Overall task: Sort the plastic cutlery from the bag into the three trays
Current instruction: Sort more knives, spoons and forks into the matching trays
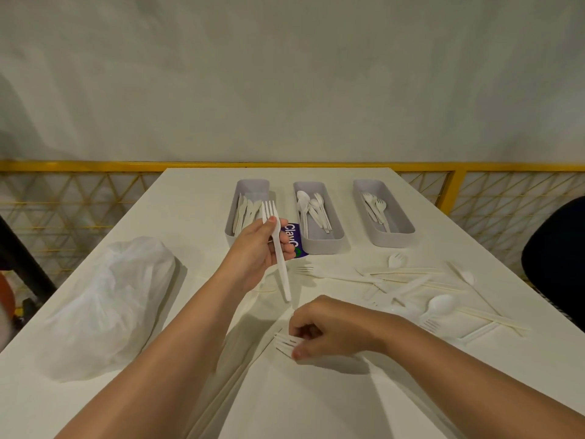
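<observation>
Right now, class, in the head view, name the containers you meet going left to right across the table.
First the plastic bag → tray of knives → tray of spoons → tray of forks. The left hand and its fork overlap the knife tray, so I leave them out.

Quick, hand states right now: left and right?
Left hand: closed, gripping a raised fork, tines up.
Right hand: closed, pinching a second fork down at the table.
</observation>
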`<state>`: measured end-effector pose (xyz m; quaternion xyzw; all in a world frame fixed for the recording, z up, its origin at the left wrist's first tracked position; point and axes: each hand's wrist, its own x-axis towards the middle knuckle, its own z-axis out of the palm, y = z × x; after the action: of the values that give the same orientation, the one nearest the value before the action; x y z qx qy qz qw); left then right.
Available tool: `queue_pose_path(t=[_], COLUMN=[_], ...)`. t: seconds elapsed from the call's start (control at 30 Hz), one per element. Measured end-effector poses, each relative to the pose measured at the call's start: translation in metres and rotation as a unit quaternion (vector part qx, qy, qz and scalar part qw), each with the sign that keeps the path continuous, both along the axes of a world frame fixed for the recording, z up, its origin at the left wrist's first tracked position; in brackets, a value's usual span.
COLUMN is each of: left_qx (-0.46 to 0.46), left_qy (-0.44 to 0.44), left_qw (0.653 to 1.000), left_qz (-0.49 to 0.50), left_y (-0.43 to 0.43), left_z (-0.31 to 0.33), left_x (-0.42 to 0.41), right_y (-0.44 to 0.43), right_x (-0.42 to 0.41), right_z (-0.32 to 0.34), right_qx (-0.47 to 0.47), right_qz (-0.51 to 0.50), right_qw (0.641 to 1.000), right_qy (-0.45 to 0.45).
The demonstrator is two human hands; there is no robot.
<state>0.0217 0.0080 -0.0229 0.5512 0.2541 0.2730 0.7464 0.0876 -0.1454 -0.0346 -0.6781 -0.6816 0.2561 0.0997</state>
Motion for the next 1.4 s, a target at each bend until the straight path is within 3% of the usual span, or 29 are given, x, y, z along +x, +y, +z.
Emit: queue_pose_path(t=[0.13,0.27,0.4,0.53,0.7,0.9,0.97,1.17,1.27,1.4], left_qx=[-0.011,-0.015,-0.029,-0.024,0.015,-0.01,-0.004,-0.017,-0.035,-0.061], left_qy=[-0.016,-0.015,-0.01,-0.006,0.004,0.039,0.041,0.036,0.037,0.038], left_qw=[1.0,1.0,0.999,0.997,0.992,0.998,0.998,0.999,0.998,0.997], left_qz=[0.001,-0.006,-0.034,-0.073,-0.125,-0.053,-0.042,-0.034,-0.025,-0.012], left_y=[0.001,-0.003,-0.012,-0.024,-0.038,-0.031,-0.027,-0.021,-0.021,-0.022], left_z=[-0.002,-0.001,0.002,0.003,0.004,0.0,-0.001,-0.004,-0.003,0.001], left_x=[0.002,0.004,0.009,0.013,0.019,0.024,0.023,0.02,0.021,0.022], right_y=[0.004,0.009,0.022,0.036,0.046,0.047,0.045,0.039,0.039,0.039], right_x=[0.011,0.029,0.043,0.047,0.041,0.044,0.053,0.081,0.087,0.085], right_z=[0.01,0.021,0.031,0.03,0.033,0.04,0.035,0.003,-0.013,-0.019], right_qx=[0.037,0.124,0.229,0.294,0.277,0.223,0.237,0.154,0.074,0.037], right_qz=[-0.045,-0.143,-0.262,-0.346,-0.374,-0.31,-0.315,-0.301,-0.292,-0.28], right_qw=[0.995,0.958,0.904,0.867,0.851,0.863,0.871,0.941,0.947,0.945], right_qy=[0.083,0.214,0.25,0.207,0.245,0.33,0.292,0.004,-0.11,-0.164])
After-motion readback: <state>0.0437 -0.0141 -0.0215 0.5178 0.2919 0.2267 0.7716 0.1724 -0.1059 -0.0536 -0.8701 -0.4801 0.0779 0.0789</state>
